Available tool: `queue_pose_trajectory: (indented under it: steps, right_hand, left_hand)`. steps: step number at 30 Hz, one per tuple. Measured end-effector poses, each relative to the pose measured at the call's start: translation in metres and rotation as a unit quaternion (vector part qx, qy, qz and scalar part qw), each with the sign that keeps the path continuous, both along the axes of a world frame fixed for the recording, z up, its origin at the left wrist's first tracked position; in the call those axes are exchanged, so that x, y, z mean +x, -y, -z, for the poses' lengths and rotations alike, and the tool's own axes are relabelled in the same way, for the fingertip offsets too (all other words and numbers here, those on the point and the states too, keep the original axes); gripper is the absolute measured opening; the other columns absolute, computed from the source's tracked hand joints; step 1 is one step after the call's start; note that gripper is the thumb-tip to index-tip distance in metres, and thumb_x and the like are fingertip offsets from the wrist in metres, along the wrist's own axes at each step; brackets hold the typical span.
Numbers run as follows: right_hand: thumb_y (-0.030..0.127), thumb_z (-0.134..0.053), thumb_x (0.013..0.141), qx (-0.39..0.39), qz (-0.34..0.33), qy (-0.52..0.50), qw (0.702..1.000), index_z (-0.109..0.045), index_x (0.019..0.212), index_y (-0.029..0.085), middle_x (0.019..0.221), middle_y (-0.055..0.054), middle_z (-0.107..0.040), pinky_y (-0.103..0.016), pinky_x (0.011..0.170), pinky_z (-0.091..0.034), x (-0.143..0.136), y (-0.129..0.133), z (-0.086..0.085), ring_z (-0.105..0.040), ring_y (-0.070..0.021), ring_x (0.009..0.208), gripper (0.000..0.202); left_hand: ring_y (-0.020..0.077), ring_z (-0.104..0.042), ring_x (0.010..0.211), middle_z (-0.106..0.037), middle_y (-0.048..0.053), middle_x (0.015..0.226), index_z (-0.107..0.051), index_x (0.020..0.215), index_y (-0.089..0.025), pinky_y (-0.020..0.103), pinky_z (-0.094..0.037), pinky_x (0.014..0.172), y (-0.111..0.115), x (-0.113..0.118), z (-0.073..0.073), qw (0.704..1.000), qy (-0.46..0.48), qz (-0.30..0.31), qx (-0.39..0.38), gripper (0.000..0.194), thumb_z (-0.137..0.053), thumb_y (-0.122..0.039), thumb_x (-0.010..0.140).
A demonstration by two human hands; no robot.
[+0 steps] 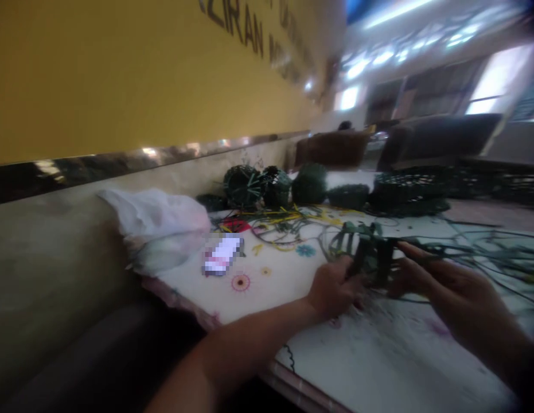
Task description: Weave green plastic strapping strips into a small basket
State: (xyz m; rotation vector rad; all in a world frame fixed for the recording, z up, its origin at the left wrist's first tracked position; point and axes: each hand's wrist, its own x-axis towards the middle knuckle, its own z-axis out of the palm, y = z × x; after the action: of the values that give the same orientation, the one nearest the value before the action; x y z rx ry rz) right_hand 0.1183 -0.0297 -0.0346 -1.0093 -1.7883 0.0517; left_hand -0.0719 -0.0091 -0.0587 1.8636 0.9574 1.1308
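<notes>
A small half-woven piece of dark green flat strips [372,246], like a little basket, is held above the table between both hands. My left hand [335,289] is closed round its near left side. On its right side, my right hand [439,281] pinches the strips with thumb and fingers, the index finger stretched along the top. Long loose green strips [486,249] trail from around the piece off to the right. Motion blur hides the exact weave and the fingertips.
Several dark green woven balls and baskets [310,183] line the back of the table. Yellow and green strip scraps [288,221] lie before them. A phone [223,254] and a white plastic bag [163,223] are at left, by the wall [98,241]. Flower-patterned cloth [267,304] covers the table.
</notes>
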Motion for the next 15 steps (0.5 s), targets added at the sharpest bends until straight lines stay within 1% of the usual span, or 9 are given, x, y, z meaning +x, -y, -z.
queue_pose_trajectory:
  steps: [1, 2, 3, 4, 6, 9, 11, 13, 15]
  right_hand:
    - [0.038, -0.057, 0.092, -0.046, 0.026, -0.068, 0.996, -0.067, 0.117, 0.029, 0.070, -0.001, -0.073, -0.030, 0.052, -0.057, -0.002, 0.005, -0.006, -0.069, -0.0202, 0.056, 0.029]
    - [0.041, -0.056, 0.092, -0.092, 0.034, -0.123, 0.988, -0.060, 0.128, 0.026, 0.068, -0.001, -0.072, -0.032, 0.053, -0.057, -0.003, 0.009, -0.012, -0.067, -0.0195, 0.054, 0.040]
    - [0.043, -0.052, 0.093, -0.117, 0.031, -0.150, 0.981, -0.055, 0.134, 0.023, 0.064, 0.000, -0.069, -0.032, 0.054, -0.056, -0.004, 0.012, -0.017, -0.065, -0.0186, 0.053, 0.045]
    - [0.044, -0.051, 0.094, -0.120, 0.039, -0.159, 0.979, -0.057, 0.132, 0.020, 0.061, 0.000, -0.067, -0.031, 0.054, -0.054, -0.004, 0.014, -0.022, -0.063, -0.0173, 0.051, 0.045]
    - [0.040, -0.051, 0.093, -0.080, 0.055, -0.108, 0.989, -0.062, 0.126, 0.019, 0.061, 0.001, -0.063, -0.030, 0.058, -0.053, -0.003, 0.017, -0.029, -0.061, -0.0161, 0.054, 0.041]
    - [0.034, -0.055, 0.091, 0.051, 0.084, 0.002, 0.995, -0.067, 0.119, 0.022, 0.089, -0.006, -0.067, -0.033, 0.075, -0.052, 0.002, 0.016, -0.036, -0.064, -0.0200, 0.081, 0.032]
    - [0.031, -0.057, 0.090, 0.115, 0.068, 0.046, 0.990, -0.067, 0.118, 0.023, 0.107, -0.009, -0.065, -0.037, 0.086, -0.049, 0.006, 0.015, -0.038, -0.061, -0.0229, 0.097, 0.031]
    - [0.029, -0.056, 0.091, 0.123, 0.017, 0.070, 0.990, -0.064, 0.122, 0.024, 0.111, -0.009, -0.065, -0.039, 0.090, -0.047, 0.009, 0.014, -0.039, -0.059, -0.0237, 0.103, 0.032]
    - [0.028, -0.052, 0.093, 0.081, -0.040, 0.076, 0.993, -0.060, 0.127, 0.025, 0.106, -0.007, -0.068, -0.039, 0.089, -0.047, 0.010, 0.014, -0.039, -0.060, -0.0225, 0.099, 0.035]
  left_hand:
    - [0.0128, -0.059, 0.059, -0.057, 0.000, 0.070, -0.055, 0.080, -0.017, 0.020, -0.046, 0.050, 0.001, 0.000, 0.000, 1.000, 0.007, -0.002, 0.006, 0.017, -0.059, -0.033, 0.082]
    - [0.0112, -0.057, 0.054, -0.056, -0.002, 0.069, -0.055, 0.083, -0.017, 0.019, -0.044, 0.047, 0.001, 0.001, 0.000, 1.000, 0.023, 0.008, -0.008, 0.017, -0.057, -0.033, 0.084]
    - [0.0097, -0.055, 0.049, -0.056, -0.002, 0.070, -0.055, 0.087, -0.017, 0.019, -0.043, 0.044, 0.001, 0.002, 0.001, 0.999, 0.035, 0.026, -0.031, 0.018, -0.055, -0.034, 0.085]
    - [0.0091, -0.055, 0.046, -0.057, -0.002, 0.073, -0.055, 0.091, -0.017, 0.019, -0.043, 0.041, 0.001, 0.002, 0.002, 0.997, 0.047, 0.040, -0.051, 0.019, -0.054, -0.036, 0.086]
    - [0.0089, -0.055, 0.046, -0.058, -0.001, 0.078, -0.055, 0.094, -0.017, 0.019, -0.043, 0.039, 0.001, 0.004, 0.004, 0.996, 0.051, 0.046, -0.058, 0.021, -0.054, -0.036, 0.086]
    - [0.0088, -0.056, 0.046, -0.058, -0.001, 0.079, -0.055, 0.091, -0.018, 0.019, -0.044, 0.039, 0.002, 0.005, 0.004, 0.997, 0.041, 0.047, -0.048, 0.021, -0.056, -0.038, 0.086]
    - [0.0092, -0.057, 0.045, -0.058, -0.002, 0.076, -0.055, 0.089, -0.018, 0.019, -0.044, 0.039, 0.004, 0.006, 0.003, 0.998, 0.023, 0.049, -0.040, 0.020, -0.056, -0.038, 0.086]
    - [0.0098, -0.057, 0.045, -0.057, -0.003, 0.073, -0.054, 0.086, -0.018, 0.019, -0.044, 0.039, 0.006, 0.005, 0.002, 0.998, 0.008, 0.052, -0.036, 0.020, -0.056, -0.038, 0.086]
    - [0.0101, -0.058, 0.045, -0.056, -0.003, 0.070, -0.052, 0.082, -0.018, 0.018, -0.043, 0.039, 0.007, 0.005, 0.001, 0.998, -0.002, 0.053, -0.031, 0.020, -0.056, -0.037, 0.086]
